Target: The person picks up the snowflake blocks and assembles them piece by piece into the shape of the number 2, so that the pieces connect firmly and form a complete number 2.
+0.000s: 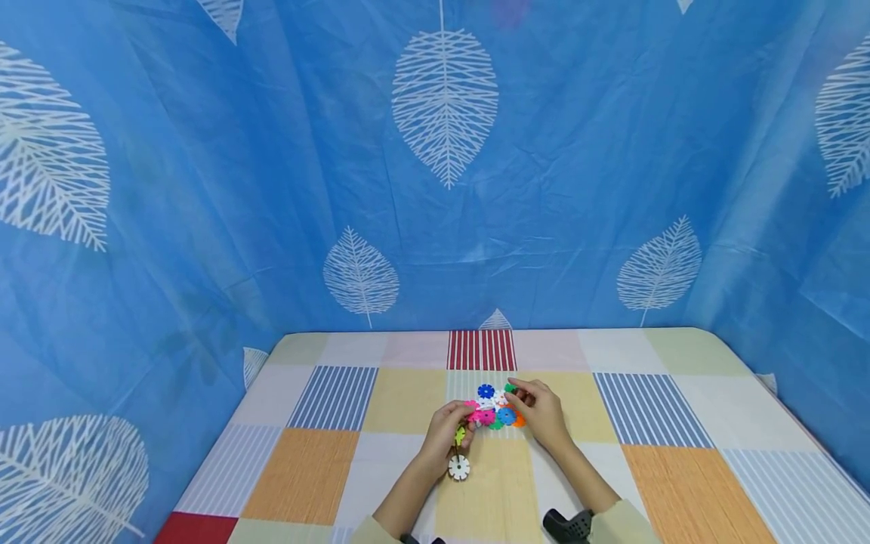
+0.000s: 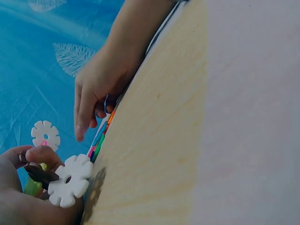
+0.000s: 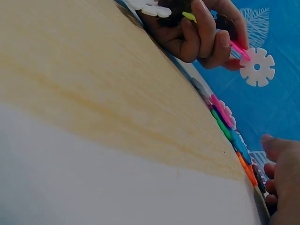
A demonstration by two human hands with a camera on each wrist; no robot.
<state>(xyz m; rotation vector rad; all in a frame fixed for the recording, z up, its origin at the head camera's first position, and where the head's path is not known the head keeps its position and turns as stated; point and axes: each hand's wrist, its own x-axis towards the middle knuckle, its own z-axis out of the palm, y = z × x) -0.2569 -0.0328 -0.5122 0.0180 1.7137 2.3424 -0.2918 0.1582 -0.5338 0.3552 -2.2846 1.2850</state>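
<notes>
A left hand (image 1: pixel 443 437) grasped linked, notched plastic discs (image 1: pixel 465 469) short of the desk (image 1: pixel 401 393)'s far edge; a right hand (image 1: pixel 544 414) hung loose-fingered beside a multicolored pile (image 1: pixel 505 416).

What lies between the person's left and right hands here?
In the head view, a loose pile of notched discs, blue and pink among them, lies on the table between the left hand and right hand.

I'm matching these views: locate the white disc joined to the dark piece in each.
Head: white disc, low, just right of centre.
Left wrist: white disc, lower left.
Right wrist: white disc, top edge near centre, cut off.
Shared landmark: the left hand, beside it throughout.
</notes>
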